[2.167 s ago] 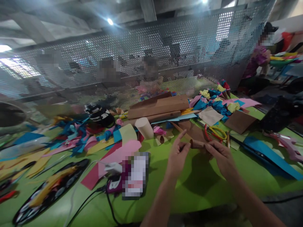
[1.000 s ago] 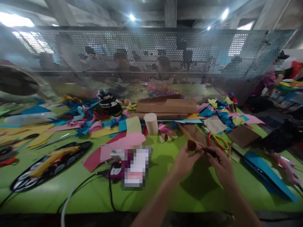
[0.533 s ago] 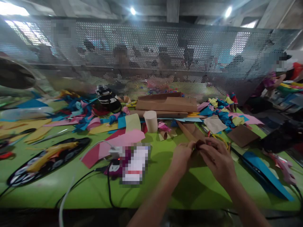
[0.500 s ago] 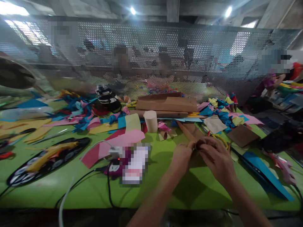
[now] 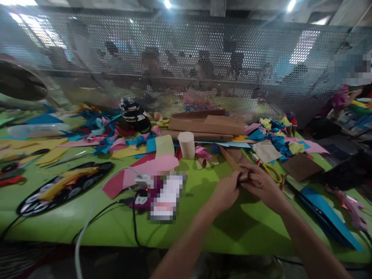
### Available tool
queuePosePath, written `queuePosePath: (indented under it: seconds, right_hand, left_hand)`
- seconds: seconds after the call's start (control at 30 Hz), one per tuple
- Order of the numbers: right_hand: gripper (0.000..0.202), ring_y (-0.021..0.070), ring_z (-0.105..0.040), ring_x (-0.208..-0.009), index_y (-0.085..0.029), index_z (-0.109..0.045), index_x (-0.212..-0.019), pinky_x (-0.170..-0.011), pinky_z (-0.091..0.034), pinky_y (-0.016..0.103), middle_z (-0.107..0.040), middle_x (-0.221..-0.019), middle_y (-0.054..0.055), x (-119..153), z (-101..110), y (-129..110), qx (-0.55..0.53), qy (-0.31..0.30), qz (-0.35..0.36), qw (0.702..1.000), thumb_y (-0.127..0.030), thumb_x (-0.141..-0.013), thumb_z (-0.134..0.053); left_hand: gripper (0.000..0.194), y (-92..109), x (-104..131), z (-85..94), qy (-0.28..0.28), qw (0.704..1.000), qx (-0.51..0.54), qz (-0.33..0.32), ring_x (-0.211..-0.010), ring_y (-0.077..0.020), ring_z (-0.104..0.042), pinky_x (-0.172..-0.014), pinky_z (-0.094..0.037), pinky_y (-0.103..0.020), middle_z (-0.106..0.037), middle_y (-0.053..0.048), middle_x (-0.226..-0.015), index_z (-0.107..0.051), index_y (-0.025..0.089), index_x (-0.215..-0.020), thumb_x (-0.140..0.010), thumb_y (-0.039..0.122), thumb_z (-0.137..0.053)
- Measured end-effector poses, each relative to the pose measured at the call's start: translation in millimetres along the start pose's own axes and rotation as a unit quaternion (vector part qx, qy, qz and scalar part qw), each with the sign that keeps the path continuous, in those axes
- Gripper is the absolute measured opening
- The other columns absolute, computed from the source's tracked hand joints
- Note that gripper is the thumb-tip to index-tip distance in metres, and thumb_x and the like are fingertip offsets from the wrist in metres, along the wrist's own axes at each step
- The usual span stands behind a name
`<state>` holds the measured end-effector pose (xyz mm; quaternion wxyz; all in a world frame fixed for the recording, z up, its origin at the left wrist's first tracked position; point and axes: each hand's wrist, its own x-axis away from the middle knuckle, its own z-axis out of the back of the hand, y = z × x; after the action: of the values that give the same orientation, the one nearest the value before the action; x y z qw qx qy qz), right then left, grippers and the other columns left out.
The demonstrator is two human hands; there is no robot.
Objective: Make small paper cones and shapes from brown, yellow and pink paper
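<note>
My left hand [image 5: 226, 189] and my right hand [image 5: 263, 185] meet over the green table, right of the middle. Between their fingertips is a small piece of brown paper [image 5: 244, 176], curled or rolled and mostly hidden by the fingers. Both hands are closed on it. Just beyond them lies a long brown paper strip [image 5: 229, 158]. Yellow-handled scissors [image 5: 273, 173] rest right of my right hand. A cream paper roll [image 5: 186, 145] stands upright behind and left of my hands.
A phone [image 5: 167, 197] and a cabled power block lie left of my hands. Blue paper [image 5: 334, 217] and a pink glue gun [image 5: 355, 213] are at the right. Folded brown paper [image 5: 206, 124] and colored scraps line the back, before a perforated metal screen [image 5: 186, 69].
My fingers have shifted around the brown paper, and its dark rolled opening no longer shows. The whole view has moved slightly; the things on the table stay in place.
</note>
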<state>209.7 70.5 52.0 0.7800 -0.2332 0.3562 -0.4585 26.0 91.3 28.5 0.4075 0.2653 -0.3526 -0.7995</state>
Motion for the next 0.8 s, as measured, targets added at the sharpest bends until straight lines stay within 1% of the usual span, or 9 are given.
queuePosePath:
  seconds: [0.1,0.2,0.3,0.43,0.5,0.6,0.7,0.8]
  right_hand:
    - [0.008,0.0287,-0.053,-0.133,-0.026,-0.073,-0.091,-0.108,-0.045,0.045,-0.057,-0.139,0.009,-2.1,-1.2,1.1,-0.018,0.006,-0.004,1.000,-0.027,-0.093,-0.065]
    - [0.006,0.0290,-0.054,-0.131,-0.025,-0.071,-0.086,-0.107,-0.045,0.045,-0.062,-0.132,0.010,-5.0,-1.8,0.4,-0.007,0.040,0.010,0.999,-0.024,-0.091,-0.068]
    - [0.007,0.0288,-0.058,-0.124,-0.025,-0.071,-0.082,-0.102,-0.047,0.044,-0.066,-0.125,0.009,-7.6,-3.5,1.7,0.006,0.070,0.031,0.997,-0.021,-0.088,-0.070]
    - [0.010,0.0270,-0.063,-0.114,-0.024,-0.072,-0.080,-0.094,-0.051,0.041,-0.069,-0.112,0.009,-8.3,-7.0,8.8,0.001,0.089,0.043,0.995,-0.021,-0.089,-0.070]
    - [0.008,0.0265,-0.064,-0.113,-0.025,-0.074,-0.084,-0.094,-0.050,0.042,-0.070,-0.112,0.009,-7.7,-7.3,12.5,0.001,0.089,0.042,0.995,-0.022,-0.090,-0.070]
    - [0.005,0.0265,-0.063,-0.115,-0.026,-0.075,-0.090,-0.098,-0.048,0.044,-0.070,-0.117,0.008,-6.6,-5.9,14.9,0.000,0.096,0.039,0.995,-0.023,-0.090,-0.071]
    - [0.004,0.0268,-0.063,-0.113,-0.025,-0.074,-0.087,-0.099,-0.048,0.045,-0.068,-0.121,0.008,-5.5,-5.0,13.2,-0.006,0.113,0.033,0.993,-0.024,-0.090,-0.071]
    - [0.006,0.0269,-0.063,-0.110,-0.025,-0.074,-0.085,-0.096,-0.050,0.045,-0.067,-0.116,0.009,-4.0,-6.2,10.8,-0.011,0.136,0.025,0.990,-0.027,-0.090,-0.070]
  left_hand:
    - [0.029,0.8,-0.9,0.7,-0.005,1.000,-0.004,0.021,-0.094,-0.0266,-0.067,-0.082,-0.048,-0.036,-0.071,-0.012,-0.108,-0.052,0.019,-0.115,-0.088,0.011,-0.046]
    - [0.022,1.1,-1.9,0.5,-0.008,0.999,-0.008,0.032,-0.094,-0.0273,-0.067,-0.082,-0.048,-0.036,-0.071,-0.013,-0.107,-0.051,0.019,-0.112,-0.091,0.014,-0.046]
    - [0.018,1.2,-2.9,-1.1,-0.012,0.999,-0.012,0.039,-0.095,-0.0285,-0.068,-0.082,-0.048,-0.037,-0.072,-0.015,-0.107,-0.049,0.018,-0.113,-0.095,0.019,-0.045]
    - [0.019,0.4,-3.9,-4.1,-0.017,0.999,-0.014,0.044,-0.095,-0.0292,-0.069,-0.081,-0.048,-0.037,-0.072,-0.015,-0.107,-0.048,0.018,-0.114,-0.096,0.019,-0.043]
    - [0.018,-0.9,-4.5,-5.5,-0.013,0.999,-0.014,0.045,-0.095,-0.0285,-0.069,-0.080,-0.048,-0.036,-0.072,-0.014,-0.107,-0.048,0.018,-0.113,-0.097,0.019,-0.042]
    - [0.015,-2.9,-5.4,-7.1,-0.006,0.999,-0.014,0.046,-0.093,-0.0271,-0.069,-0.080,-0.048,-0.035,-0.072,-0.013,-0.106,-0.048,0.020,-0.112,-0.098,0.023,-0.042]
    - [0.014,-3.3,-6.1,-8.6,-0.009,0.999,-0.018,0.051,-0.091,-0.0269,-0.068,-0.079,-0.048,-0.035,-0.072,-0.013,-0.103,-0.049,0.020,-0.110,-0.099,0.025,-0.041]
    - [0.015,-2.4,-6.4,-10.3,-0.014,0.999,-0.018,0.049,-0.090,-0.0284,-0.068,-0.078,-0.048,-0.037,-0.071,-0.014,-0.102,-0.049,0.019,-0.110,-0.099,0.025,-0.040]
